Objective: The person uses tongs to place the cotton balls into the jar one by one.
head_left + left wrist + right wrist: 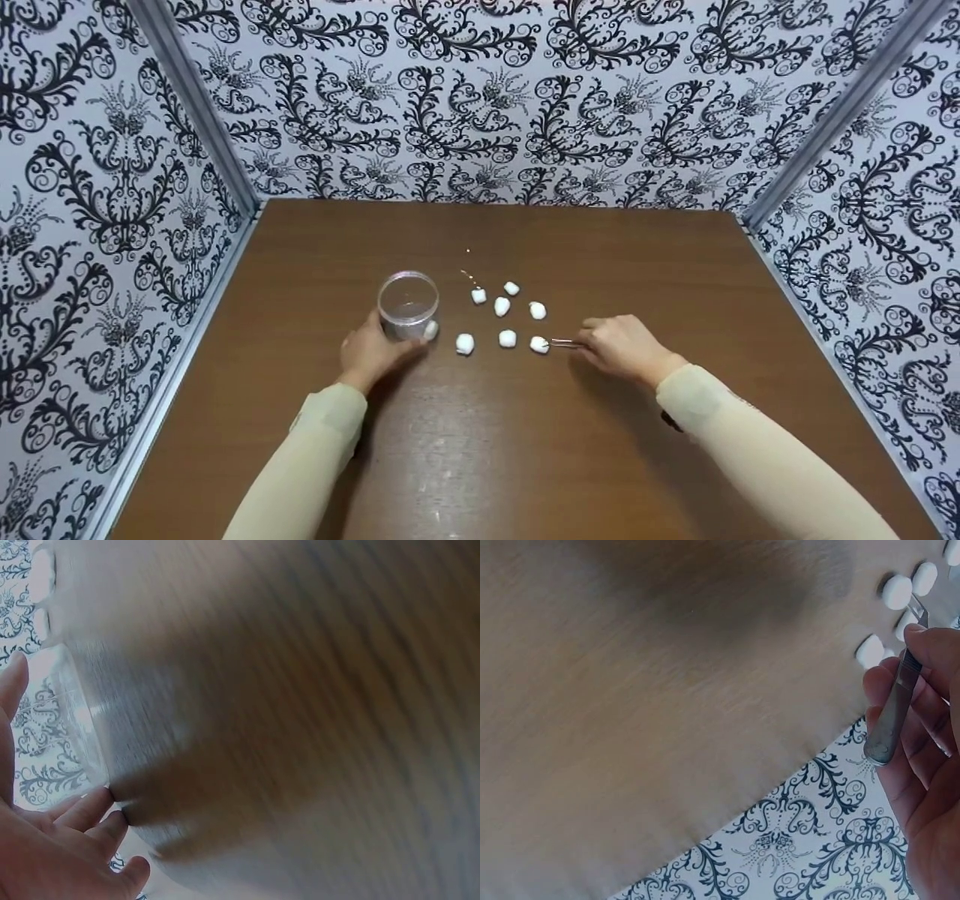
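Seven cotton balls (508, 339) sit on the counter (480, 450); my left hand (373, 349) grips the clear jar (408, 307), right hand (619, 345) pinches tweezers (896, 705) at the nearest ball (538, 345): squeeze gently, mid-ball, jar steady.

The lumps (508, 339) are white, sleeves (765, 450) cream, table (645, 255) brown, walls (495, 97) black-scrolled white.

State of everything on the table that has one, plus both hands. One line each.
Clear jar: upright, looks open at the top
Left hand: holding the jar's side
Right hand: holding the tweezers
Tweezers: tips at the nearest white ball; firm pinch unclear
Nearest white ball: on the table, at the tips
Other six white balls: loose on the table, spread out
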Motion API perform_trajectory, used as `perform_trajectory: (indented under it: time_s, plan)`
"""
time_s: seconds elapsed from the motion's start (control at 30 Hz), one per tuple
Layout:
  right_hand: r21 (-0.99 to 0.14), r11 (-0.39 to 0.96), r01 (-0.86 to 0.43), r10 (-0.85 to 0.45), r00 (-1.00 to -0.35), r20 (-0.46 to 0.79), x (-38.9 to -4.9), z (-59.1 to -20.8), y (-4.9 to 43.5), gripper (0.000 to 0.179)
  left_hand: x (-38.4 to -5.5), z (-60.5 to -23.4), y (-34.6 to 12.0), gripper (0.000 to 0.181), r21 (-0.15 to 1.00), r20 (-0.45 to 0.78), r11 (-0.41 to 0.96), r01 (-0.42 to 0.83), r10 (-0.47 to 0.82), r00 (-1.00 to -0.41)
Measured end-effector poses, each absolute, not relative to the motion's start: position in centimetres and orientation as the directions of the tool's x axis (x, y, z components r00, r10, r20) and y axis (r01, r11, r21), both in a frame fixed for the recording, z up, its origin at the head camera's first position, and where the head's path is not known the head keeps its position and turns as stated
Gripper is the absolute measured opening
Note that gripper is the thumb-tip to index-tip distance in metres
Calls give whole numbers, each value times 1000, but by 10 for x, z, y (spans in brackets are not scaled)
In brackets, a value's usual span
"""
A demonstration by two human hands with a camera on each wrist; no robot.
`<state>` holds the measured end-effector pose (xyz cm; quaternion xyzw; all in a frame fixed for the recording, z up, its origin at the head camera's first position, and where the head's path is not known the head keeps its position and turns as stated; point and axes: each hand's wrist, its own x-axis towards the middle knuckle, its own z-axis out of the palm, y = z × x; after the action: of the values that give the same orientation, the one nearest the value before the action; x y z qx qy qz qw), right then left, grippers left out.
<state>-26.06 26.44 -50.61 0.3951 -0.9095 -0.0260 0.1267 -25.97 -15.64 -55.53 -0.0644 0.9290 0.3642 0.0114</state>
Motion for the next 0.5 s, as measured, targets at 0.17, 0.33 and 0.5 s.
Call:
perform_trajectory:
  time_s: [0.17,0.33,0.5]
  plan:
    - [149,670,-728,-738,-631,239,-258,-509,262,15,-260,-554,-157,104,677,-74,724,-129,-108,-991]
    - [160,646,-746,-755,-594,278,-257,-511,259,14,-259,-555,-156,101,671,-59,733,-111,-97,-994]
    - [174,644,-745,-757,-588,284,-258,-513,258,14,-260,-555,-155,100,665,-42,740,-103,-101,-994]
